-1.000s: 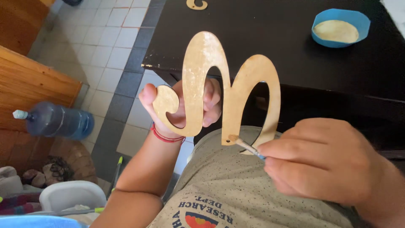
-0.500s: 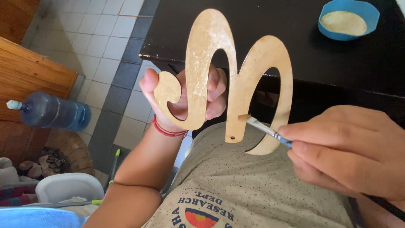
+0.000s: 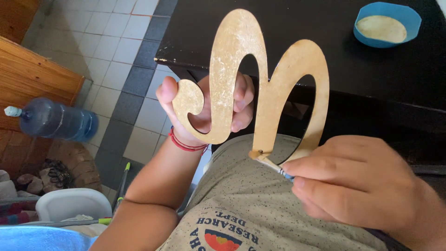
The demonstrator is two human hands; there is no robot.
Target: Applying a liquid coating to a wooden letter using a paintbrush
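My left hand (image 3: 209, 109) grips a large flat wooden cut-out letter (image 3: 239, 56), curly in shape and coated in pale gold paint, held up in front of my chest. A red cord circles that wrist. My right hand (image 3: 357, 183) pinches a thin paintbrush (image 3: 274, 166) with a blue ferrule. The brush tip touches the lower end of the letter's middle leg.
A black table (image 3: 306, 60) lies ahead, with a blue bowl (image 3: 388, 23) of pale gold paint at its far right. On the tiled floor to the left lies a large blue water bottle (image 3: 55, 121) beside wooden furniture (image 3: 32, 76). A white chair (image 3: 72, 204) stands lower left.
The brush tip has moved from the side of the middle leg down to its bottom end. My right hand has shifted left and lower. The letter stays held up.
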